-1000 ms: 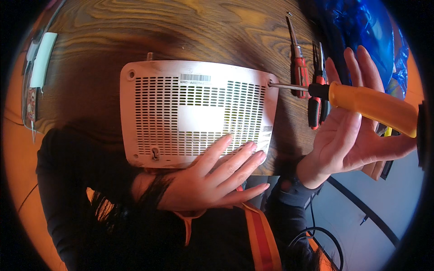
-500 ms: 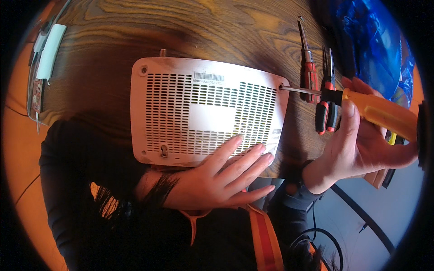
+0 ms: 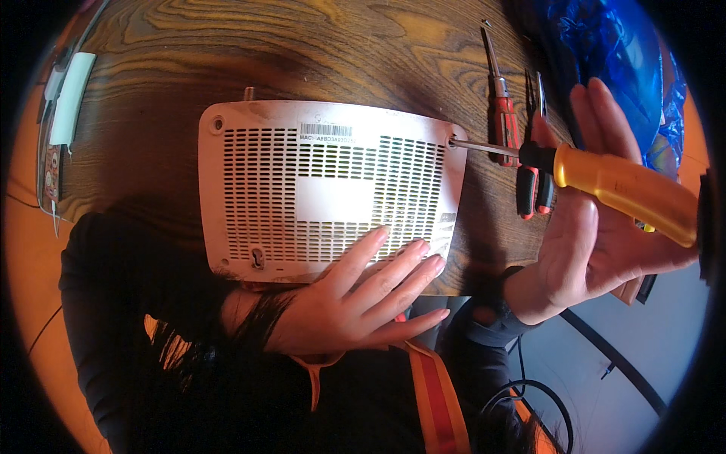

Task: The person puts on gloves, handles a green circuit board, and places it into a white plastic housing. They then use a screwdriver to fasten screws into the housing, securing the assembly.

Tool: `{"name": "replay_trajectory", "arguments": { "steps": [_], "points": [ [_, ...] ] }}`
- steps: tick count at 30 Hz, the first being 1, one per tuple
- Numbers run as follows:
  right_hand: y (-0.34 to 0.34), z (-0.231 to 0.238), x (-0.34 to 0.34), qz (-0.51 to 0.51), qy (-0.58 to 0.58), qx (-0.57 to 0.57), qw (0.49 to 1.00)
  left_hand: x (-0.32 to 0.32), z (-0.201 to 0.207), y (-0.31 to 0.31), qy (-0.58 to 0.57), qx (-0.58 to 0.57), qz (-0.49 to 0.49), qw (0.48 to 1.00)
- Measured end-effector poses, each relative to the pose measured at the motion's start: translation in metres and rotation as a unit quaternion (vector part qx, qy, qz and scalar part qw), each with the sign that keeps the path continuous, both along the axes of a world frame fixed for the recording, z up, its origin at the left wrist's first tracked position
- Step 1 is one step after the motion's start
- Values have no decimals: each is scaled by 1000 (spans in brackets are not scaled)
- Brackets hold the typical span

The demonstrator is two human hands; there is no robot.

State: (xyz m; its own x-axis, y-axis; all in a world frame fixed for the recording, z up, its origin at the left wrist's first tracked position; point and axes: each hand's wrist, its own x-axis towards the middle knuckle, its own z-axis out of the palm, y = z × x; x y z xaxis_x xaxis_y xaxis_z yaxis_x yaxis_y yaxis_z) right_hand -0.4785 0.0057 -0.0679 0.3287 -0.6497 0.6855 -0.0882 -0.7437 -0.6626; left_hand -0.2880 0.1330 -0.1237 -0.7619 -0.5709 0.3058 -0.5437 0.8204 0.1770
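Note:
A pale, flat router-like box (image 3: 261, 204) with a slotted vent panel lies on the table. My left hand (image 3: 363, 295) rests on its near edge, fingers spread flat over the slots. A screwdriver with a yellow handle (image 3: 620, 185) has its tip in the corner hole at the box's upper right. Behind and below that handle is my right hand (image 3: 582, 227), fingers stretched out and thumb apart, not wrapped round it. Whether the palm touches the handle is hard to see.
On the wooden table (image 3: 363, 45), a red-handled screwdriver (image 3: 505, 121) and red-and-black pliers (image 3: 527, 189) lie right of the box. Blue plastic bag (image 3: 612, 68) is at far right. A white piece (image 3: 73, 98) and circuit board (image 3: 53, 170) sit at the left edge.
My right hand's fingers have opened and straightened away from the yellow screwdriver handle. The whole scene has shifted slightly left in view. My left hand stays on the box.

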Motion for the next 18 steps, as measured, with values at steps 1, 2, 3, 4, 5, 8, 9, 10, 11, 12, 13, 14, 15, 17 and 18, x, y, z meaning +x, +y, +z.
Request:
{"name": "replay_trajectory", "arguments": {
  "steps": [1, 2, 3, 4, 5, 8, 9, 10, 11, 12, 13, 14, 15, 17, 18],
  "points": [
    [1, -1, 4, -49, 11, -9, 999, 0, 0, 0, -4, -5, 0, 1000],
    [4, -1, 8, -98, 23, -15, 995, 0, 0, 0, -4, -1, -2, 1000],
    [7, -1, 11, -171, 45, -21, 984, 0, 1, 0, -5, 4, -5, 1000],
    [9, -1, 15, -261, 75, -36, 962, 1, 1, 0, -5, 9, -12, 1000],
    [10, 0, 16, -270, 83, -54, 958, 1, 2, 0, -4, 9, -6, 1000],
    [3, -1, 19, -66, -42, -5, 997, 1, 2, 0, -1, 1, -3, 1000],
    [2, 0, 19, -12, -98, 27, 995, 1, 2, 0, -2, -4, -2, 1000],
    [1, 0, 18, 1, -92, 14, 996, 0, 3, 0, -2, -6, -1, 1000],
    [2, 2, 17, -33, -55, 10, 998, -1, 3, 0, -5, -8, -1, 1000],
    [4, 4, 17, -67, -18, 6, 998, -1, 3, 0, -6, -9, 1, 1000],
    [6, 5, 16, -85, 5, -3, 996, -2, 4, 0, -8, -9, -3, 1000],
    [7, 6, 17, -146, 36, -21, 988, -1, 4, -1, -4, -7, 0, 1000],
    [8, 6, 17, -184, 63, -33, 980, -1, 4, -1, -2, -5, -3, 1000],
    [8, 4, 19, -163, 52, -50, 984, 1, 4, -2, 1, -3, -5, 1000],
    [6, 2, 20, -142, 34, -54, 988, 1, 5, -2, 1, -2, -5, 1000]
  ]
}}
